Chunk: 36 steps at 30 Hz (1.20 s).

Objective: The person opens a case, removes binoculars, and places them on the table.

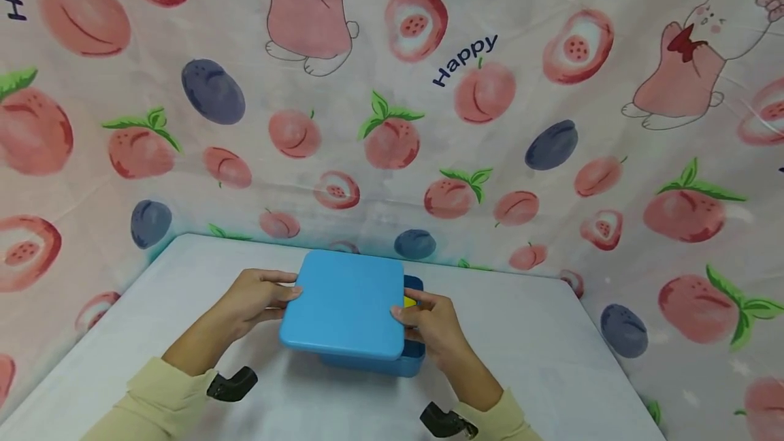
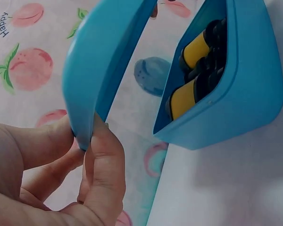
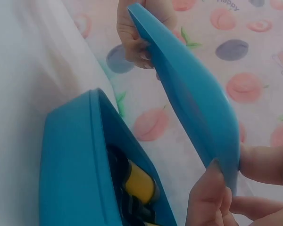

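Note:
A flat, square blue lid is held up over a matching blue box, with a gap showing between them in both wrist views. My left hand pinches the lid's left edge between thumb and fingers. On the opposite edge, my right hand grips it the same way, thumb on top. Inside the box lie what look like binoculars, with yellow barrels and black ends. From the head view the lid hides most of the box, leaving its right side and a bit of yellow exposed.
The box stands on a white table. Behind the table hangs a cloth backdrop printed with peaches, plums and rabbits. Black wrist cameras sit at both cuffs.

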Available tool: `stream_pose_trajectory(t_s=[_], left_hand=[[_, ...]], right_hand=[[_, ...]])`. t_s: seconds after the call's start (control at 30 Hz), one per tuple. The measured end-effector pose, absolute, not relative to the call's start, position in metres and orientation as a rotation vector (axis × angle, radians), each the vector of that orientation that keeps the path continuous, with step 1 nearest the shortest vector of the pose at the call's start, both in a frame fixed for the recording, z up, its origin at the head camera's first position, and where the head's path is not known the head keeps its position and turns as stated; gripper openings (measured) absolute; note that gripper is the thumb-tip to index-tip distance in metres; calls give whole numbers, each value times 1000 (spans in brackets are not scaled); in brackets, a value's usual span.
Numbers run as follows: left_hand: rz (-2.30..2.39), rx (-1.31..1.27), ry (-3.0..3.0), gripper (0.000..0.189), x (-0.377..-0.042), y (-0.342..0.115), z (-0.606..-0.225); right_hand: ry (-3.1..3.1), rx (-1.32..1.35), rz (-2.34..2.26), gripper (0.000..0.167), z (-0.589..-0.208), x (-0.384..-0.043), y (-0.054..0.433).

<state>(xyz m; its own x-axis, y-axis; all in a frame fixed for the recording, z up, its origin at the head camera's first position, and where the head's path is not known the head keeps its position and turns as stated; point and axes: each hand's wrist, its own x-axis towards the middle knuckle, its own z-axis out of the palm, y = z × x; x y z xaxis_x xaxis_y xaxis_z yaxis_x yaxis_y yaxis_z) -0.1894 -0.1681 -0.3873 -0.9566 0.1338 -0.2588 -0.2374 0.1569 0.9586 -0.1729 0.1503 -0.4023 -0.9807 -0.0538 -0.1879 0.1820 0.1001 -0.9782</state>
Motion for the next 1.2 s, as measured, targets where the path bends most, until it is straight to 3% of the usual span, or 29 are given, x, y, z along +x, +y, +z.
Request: stream_pose_trajectory(t_s=[1.2], left_hand=[[1864,-17,2105,71,-183,-239,-384]], right_hand=[[1989,-36,-2089,65,-401,-175,96]])
